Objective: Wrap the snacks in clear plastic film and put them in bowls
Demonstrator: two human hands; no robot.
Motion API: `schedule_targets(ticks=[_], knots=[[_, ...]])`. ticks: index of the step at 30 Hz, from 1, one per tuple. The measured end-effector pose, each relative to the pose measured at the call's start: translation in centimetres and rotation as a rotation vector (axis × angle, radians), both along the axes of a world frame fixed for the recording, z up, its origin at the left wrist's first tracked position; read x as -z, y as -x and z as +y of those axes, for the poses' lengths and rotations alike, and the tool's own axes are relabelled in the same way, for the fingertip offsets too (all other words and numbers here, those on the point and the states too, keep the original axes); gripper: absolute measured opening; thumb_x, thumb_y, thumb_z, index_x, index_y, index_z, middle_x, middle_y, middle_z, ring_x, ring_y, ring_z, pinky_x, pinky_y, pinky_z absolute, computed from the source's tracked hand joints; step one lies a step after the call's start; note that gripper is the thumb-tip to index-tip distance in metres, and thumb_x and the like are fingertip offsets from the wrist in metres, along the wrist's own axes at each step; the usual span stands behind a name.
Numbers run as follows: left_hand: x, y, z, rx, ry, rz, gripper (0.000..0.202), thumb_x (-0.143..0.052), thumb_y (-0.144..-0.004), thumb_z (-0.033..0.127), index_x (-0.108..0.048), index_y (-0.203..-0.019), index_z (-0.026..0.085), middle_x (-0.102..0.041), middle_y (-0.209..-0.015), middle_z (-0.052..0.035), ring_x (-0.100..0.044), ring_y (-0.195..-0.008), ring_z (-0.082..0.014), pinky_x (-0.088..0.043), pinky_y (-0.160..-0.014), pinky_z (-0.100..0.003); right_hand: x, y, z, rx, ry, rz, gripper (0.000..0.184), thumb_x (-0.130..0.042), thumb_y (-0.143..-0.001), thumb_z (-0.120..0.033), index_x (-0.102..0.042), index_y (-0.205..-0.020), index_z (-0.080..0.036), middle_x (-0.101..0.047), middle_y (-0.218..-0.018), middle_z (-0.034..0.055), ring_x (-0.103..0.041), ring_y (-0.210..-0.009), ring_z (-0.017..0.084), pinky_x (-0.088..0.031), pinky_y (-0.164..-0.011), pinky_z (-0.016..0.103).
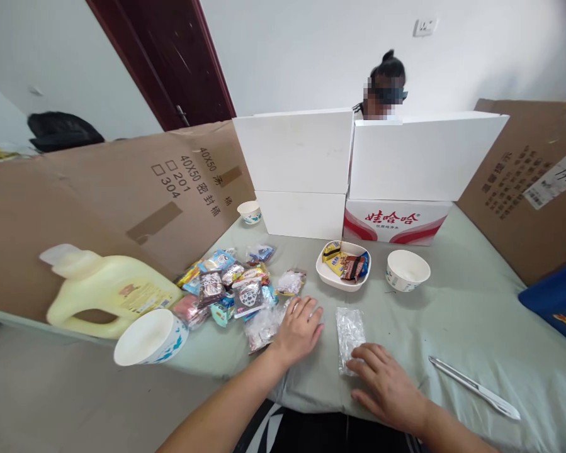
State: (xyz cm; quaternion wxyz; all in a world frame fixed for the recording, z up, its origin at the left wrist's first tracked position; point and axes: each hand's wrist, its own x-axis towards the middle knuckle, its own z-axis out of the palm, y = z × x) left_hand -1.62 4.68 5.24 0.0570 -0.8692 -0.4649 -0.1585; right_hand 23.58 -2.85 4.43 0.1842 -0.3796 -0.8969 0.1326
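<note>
My left hand [298, 330] lies palm down with its fingers a little spread, at the near right edge of a heap of small wrapped snacks [249, 296]. A clear plastic packet [262, 326] shows beside its wrist. My right hand [384, 384] has its fingers apart, the fingertips over the near right corner of a flat, crinkled clear plastic wrapper [349, 333]. Whether they press on it I cannot tell. Beyond the wrapper sits a white dish [343, 284] holding yellow and brown snack packets [353, 265].
A paper bowl [408, 270] stands right of the dish, another bowl [150, 336] at the left edge beside a yellow jug [107, 292]. White tongs [476, 387] lie at right. White boxes [301, 157] and cardboard panels [179, 189] border the table; a person [386, 82] is behind them.
</note>
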Motion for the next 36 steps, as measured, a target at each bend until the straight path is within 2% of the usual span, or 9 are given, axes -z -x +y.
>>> schedule_targets(ticks=[3, 7, 10, 15, 20, 24, 29, 33, 36], knots=[[-1.8, -0.1, 1.2, -0.11, 0.023, -0.065, 0.037, -0.055, -0.087, 0.024, -0.058, -0.124, 0.021, -0.052, -0.135, -0.0127, -0.039, -0.131, -0.0322, -0.024, -0.112, -0.052, 1.2, 0.4, -0.9, 0.012, -0.009, -0.03, 0.038, -0.061, -0.082, -0.018, -0.057, -0.119, -0.024, -0.062, -0.116, 0.0066, -0.055, -0.11, 0.024, -0.045, -0.097, 0.041], [-3.2, 1.9, 5.1, -0.373, 0.335, -0.273, 0.058, -0.07, -0.073, 0.019, -0.054, -0.129, 0.018, -0.043, -0.142, -0.0162, -0.036, -0.133, -0.0387, -0.026, -0.11, -0.053, 2.2, 0.5, -0.8, 0.016, -0.062, 0.006, 0.031, -0.055, -0.085, -0.016, -0.057, -0.116, -0.024, -0.063, -0.111, 0.0056, -0.057, -0.106, 0.02, -0.047, -0.096, 0.037], [-2.9, 3.4, 6.9, -0.406, 0.452, -0.411, 0.053, -0.069, -0.071, 0.016, -0.057, -0.123, 0.017, -0.05, -0.134, -0.0155, -0.052, -0.12, -0.0331, -0.037, -0.104, -0.046, 2.4, 0.4, -0.6, 0.024, -0.105, 0.037, 0.029, -0.054, -0.087, -0.017, -0.058, -0.114, -0.025, -0.064, -0.11, 0.0053, -0.059, -0.104, 0.02, -0.048, -0.094, 0.036], [-2.1, 4.5, 7.9, -0.421, 0.404, -0.751, 0.033, -0.063, -0.079, 0.022, -0.061, -0.112, 0.019, -0.064, -0.115, -0.0099, -0.058, -0.111, -0.0262, -0.041, -0.1, -0.039, 2.5, 0.3, -0.6, 0.019, -0.136, 0.037, 0.028, -0.053, -0.089, -0.02, -0.059, -0.115, -0.025, -0.065, -0.11, 0.0056, -0.06, -0.103, 0.02, -0.05, -0.091, 0.037], [-3.8, 7.7, 6.7, -0.452, 0.292, -1.235, 0.049, -0.047, -0.086, 0.059, -0.051, -0.115, 0.02, -0.066, -0.103, -0.0059, -0.066, -0.086, -0.019, -0.054, -0.072, -0.031, 3.2, 0.1, -0.5, 0.011, -0.154, 0.044, 0.03, -0.054, -0.09, -0.024, -0.059, -0.119, -0.027, -0.066, -0.109, 0.0051, -0.061, -0.103, 0.02, -0.051, -0.091, 0.037], [-4.0, 12.7, 1.8, -0.543, 0.156, -1.538, 0.057, -0.051, -0.077, 0.068, -0.054, -0.107, 0.019, -0.067, -0.091, -0.0041, -0.066, -0.067, -0.017, -0.05, -0.052, -0.025, 4.0, -0.2, -0.3, 0.006, -0.198, 0.034, 0.032, -0.056, -0.09, -0.029, -0.057, -0.121, -0.028, -0.066, -0.11, 0.0042, -0.061, -0.103, 0.02, -0.051, -0.091, 0.036], [-0.5, 16.8, -4.2, -1.03, 0.186, -1.192, 0.046, -0.038, -0.087, 0.057, -0.059, -0.089, 0.016, -0.063, -0.066, -0.0055, -0.06, -0.049, -0.0202, -0.043, -0.042, -0.028, 4.5, -0.4, -0.2, 0.002, -0.221, 0.033, 0.03, -0.057, -0.089, -0.03, -0.059, -0.119, -0.029, -0.067, -0.11, 0.0038, -0.062, -0.102, 0.02, -0.051, -0.09, 0.036], [1.1, 17.2, -5.6, -1.124, 0.073, -1.01, 0.029, -0.052, -0.085, 0.043, -0.061, -0.09, 0.016, -0.065, -0.084, -0.0121, -0.064, -0.087, -0.0306, -0.051, -0.072, -0.041, 4.5, -0.4, 0.0, -0.001, -0.237, 0.048, 0.031, -0.058, -0.088, -0.032, -0.059, -0.119, -0.03, -0.067, -0.11, 0.0035, -0.063, -0.101, 0.021, -0.052, -0.088, 0.036], [0.8, 16.2, -5.9, -1.066, -0.207, -0.722, 0.033, -0.047, -0.089, 0.038, -0.061, -0.104, 0.013, -0.06, -0.109, -0.018, -0.051, -0.115, -0.0352, -0.039, -0.097, -0.051, 4.6, -0.4, 0.1, -0.004, -0.251, 0.05, 0.031, -0.059, -0.087, -0.032, -0.059, -0.119, -0.031, -0.067, -0.109, 0.0031, -0.063, -0.1, 0.021, -0.052, -0.086, 0.035]])
